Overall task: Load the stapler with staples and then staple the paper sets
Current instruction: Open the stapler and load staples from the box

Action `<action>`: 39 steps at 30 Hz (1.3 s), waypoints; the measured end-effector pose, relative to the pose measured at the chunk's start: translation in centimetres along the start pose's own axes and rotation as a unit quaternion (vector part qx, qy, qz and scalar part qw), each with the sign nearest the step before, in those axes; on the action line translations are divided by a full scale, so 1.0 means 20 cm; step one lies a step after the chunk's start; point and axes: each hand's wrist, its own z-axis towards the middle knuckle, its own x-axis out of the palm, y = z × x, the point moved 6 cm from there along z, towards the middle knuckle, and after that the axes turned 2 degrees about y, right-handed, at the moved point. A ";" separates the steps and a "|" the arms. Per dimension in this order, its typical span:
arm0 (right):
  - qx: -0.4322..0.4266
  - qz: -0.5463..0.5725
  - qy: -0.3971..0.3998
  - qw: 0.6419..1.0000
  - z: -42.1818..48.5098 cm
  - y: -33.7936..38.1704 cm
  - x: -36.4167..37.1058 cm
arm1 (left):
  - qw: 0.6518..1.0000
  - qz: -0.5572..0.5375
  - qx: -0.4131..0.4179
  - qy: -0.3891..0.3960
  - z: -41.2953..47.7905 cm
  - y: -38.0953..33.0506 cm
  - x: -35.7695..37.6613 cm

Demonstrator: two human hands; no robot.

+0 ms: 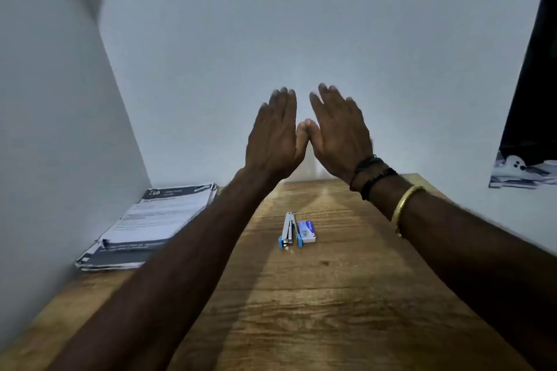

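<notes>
Head view: we saw both hands raised in front of the wall, holding nothing. The left hand [272, 135] and right hand [339, 132] had their fingers straight and close together, backs toward us, thumbs touching in the middle. Dark bead bands [372, 173] and a gold bangle [404, 208] sat on the right wrist.

The stapler [287, 230] lay below the hands and closer to the person, on the wooden table [301, 310], in the gap between the two forearms. Its long axis ran away from the person toward the wall, blue end nearest us. We could not tell whether its magazine was open. The staple box [306, 231] lay just beside it on the right, parallel; we could not tell whether the two touched.

We judged neither hand clearly nearer: both would have to drop and pull back toward the body. The left lined up better with the stapler, the right with the box. The paper stack [150, 223] sat well apart to the left, against the side wall, on the left arm's side.
</notes>
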 end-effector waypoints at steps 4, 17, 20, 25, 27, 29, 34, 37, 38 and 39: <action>0.007 0.064 0.087 0.994 -0.18 0.05 0.11 | 0.997 -0.002 -0.056 0.060 -0.19 0.04 0.05; 0.066 0.192 0.302 0.931 -0.55 0.14 0.36 | 0.898 -0.161 -0.100 0.397 -0.69 0.20 0.23; 0.067 0.204 0.301 0.929 -0.56 0.14 0.37 | 0.905 -0.198 -0.100 0.363 -0.70 0.21 0.22; 0.065 0.231 0.284 0.928 -0.58 0.14 0.35 | 0.928 -0.234 -0.129 0.260 -0.68 0.23 0.18; 0.049 0.244 0.271 0.930 -0.58 0.16 0.34 | 0.924 -0.272 -0.165 0.212 -0.67 0.27 0.16; 0.040 0.264 0.248 0.931 -0.57 0.17 0.33 | 0.916 -0.306 -0.193 0.173 -0.66 0.29 0.14; 0.039 0.301 0.152 0.941 -0.53 0.17 0.30 | 0.898 -0.361 -0.216 0.127 -0.65 0.26 0.14; 0.024 0.325 0.141 0.935 -0.53 0.17 0.29 | 0.914 -0.330 -0.188 0.144 -0.65 0.24 0.14; 0.022 0.329 0.142 0.933 -0.52 0.17 0.29 | 0.920 -0.317 -0.173 0.152 -0.65 0.23 0.14; 0.020 0.332 0.140 0.933 -0.52 0.17 0.29 | 0.924 -0.311 -0.161 0.156 -0.65 0.23 0.14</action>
